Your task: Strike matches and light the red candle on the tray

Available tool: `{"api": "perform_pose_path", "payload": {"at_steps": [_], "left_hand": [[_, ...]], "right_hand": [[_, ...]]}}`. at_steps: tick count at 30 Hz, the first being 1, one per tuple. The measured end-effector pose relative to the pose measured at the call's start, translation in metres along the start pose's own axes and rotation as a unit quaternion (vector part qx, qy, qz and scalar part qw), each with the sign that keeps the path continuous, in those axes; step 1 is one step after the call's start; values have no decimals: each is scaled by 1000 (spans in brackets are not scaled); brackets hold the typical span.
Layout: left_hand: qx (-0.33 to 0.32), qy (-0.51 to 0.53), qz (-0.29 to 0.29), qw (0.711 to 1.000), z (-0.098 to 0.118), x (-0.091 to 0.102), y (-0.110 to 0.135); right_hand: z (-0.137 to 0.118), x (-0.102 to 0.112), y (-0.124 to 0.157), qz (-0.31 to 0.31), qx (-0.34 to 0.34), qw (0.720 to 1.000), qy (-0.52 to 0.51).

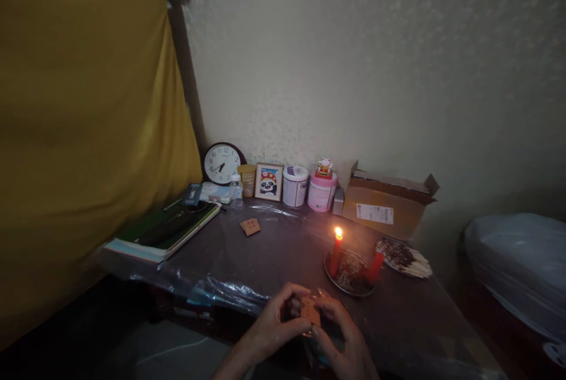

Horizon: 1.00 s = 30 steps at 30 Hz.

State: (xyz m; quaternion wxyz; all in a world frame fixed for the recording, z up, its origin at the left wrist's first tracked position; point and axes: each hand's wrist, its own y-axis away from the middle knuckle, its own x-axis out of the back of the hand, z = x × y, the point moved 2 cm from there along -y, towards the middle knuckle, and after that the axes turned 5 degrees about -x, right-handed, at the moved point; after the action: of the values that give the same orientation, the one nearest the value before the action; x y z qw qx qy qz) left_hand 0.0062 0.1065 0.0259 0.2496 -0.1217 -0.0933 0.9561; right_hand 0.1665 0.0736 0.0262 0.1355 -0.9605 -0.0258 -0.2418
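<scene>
Pale wall (354,73) behind dark plastic-covered desk (283,244), lit red candle (336,256) on round plate (354,294). Grips small tan rectangle (310,312) in left hand (276,324) and right hand (347,333), at desk's near edge. Looks flat, faintly marked, with glinting clear plastic (324,292) alongside.

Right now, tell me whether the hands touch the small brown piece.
Touching: the head view shows the small brown piece held between the left hand, whose thumb meets its left edge, and the right hand.
</scene>
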Motion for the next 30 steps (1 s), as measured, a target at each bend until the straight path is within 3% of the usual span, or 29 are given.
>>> {"api": "perform_pose_path", "payload": {"at_steps": [8,14,19,30], "left_hand": [[3,-12,-10,1000,2,-1,1],[-5,-26,-16,1000,4,-2,3],[-4,-37,-17,999,0,-2,3],[-11,-70,-23,997,0,-2,4]], "right_hand": [[-4,1,2,-19,-20,1000,2],[-5,2,5,20,-23,999,-34],[-12,8,4,-15,-9,999,-27],[-15,10,4,-26,-14,999,-23]]}}
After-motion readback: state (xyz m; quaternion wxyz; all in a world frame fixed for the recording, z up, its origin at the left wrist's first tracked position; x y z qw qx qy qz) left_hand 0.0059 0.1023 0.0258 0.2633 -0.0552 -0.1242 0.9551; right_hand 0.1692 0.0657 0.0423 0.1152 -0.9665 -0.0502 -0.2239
